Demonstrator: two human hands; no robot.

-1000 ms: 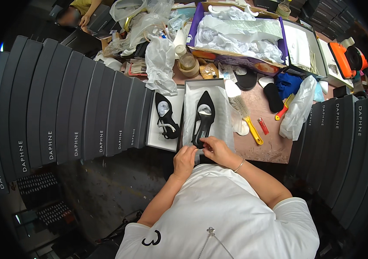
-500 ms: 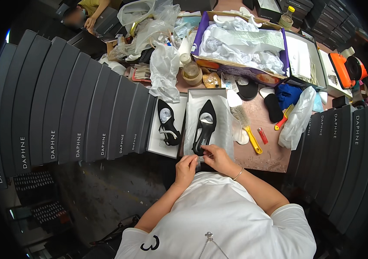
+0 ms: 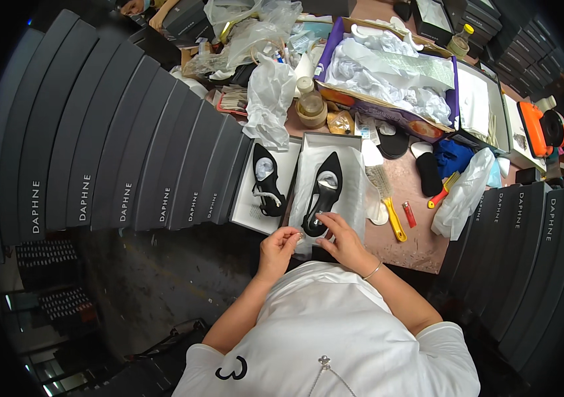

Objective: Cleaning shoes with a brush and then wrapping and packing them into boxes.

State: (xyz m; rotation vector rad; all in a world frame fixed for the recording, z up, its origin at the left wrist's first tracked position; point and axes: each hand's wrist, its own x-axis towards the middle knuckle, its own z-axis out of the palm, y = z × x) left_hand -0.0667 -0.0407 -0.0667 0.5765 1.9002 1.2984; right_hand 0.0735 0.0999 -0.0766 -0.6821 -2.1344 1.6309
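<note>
A black pointed slingback shoe (image 3: 326, 192), its toe stuffed with white paper, lies on white tissue paper (image 3: 353, 198) in a shoe box lined with it. My right hand (image 3: 347, 248) is at the shoe's heel end, thumb and fingers apart, fingertips over the heel seat. Just left of it, my left hand (image 3: 277, 255) pinches thumb and forefinger together close to the heel; what they hold is too small to make out. The matching black shoe (image 3: 265, 171) rests in a grey-rimmed white box part (image 3: 245, 210) on the left.
Stacked dark shoe boxes (image 3: 143, 145) wall the left side, and more boxes (image 3: 527, 231) stand at right. On the table are a yellow-handled brush (image 3: 396, 221), a red lighter (image 3: 409, 215), a glass jar (image 3: 311, 108) and a purple carton (image 3: 388, 106) of crumpled paper. Another person's arm (image 3: 163, 13) shows far left.
The view has shifted, so the table sits farther right. My right hand's fingers have spread and moved up over the shoe's heel seat; my left hand stays pinched beside it.
</note>
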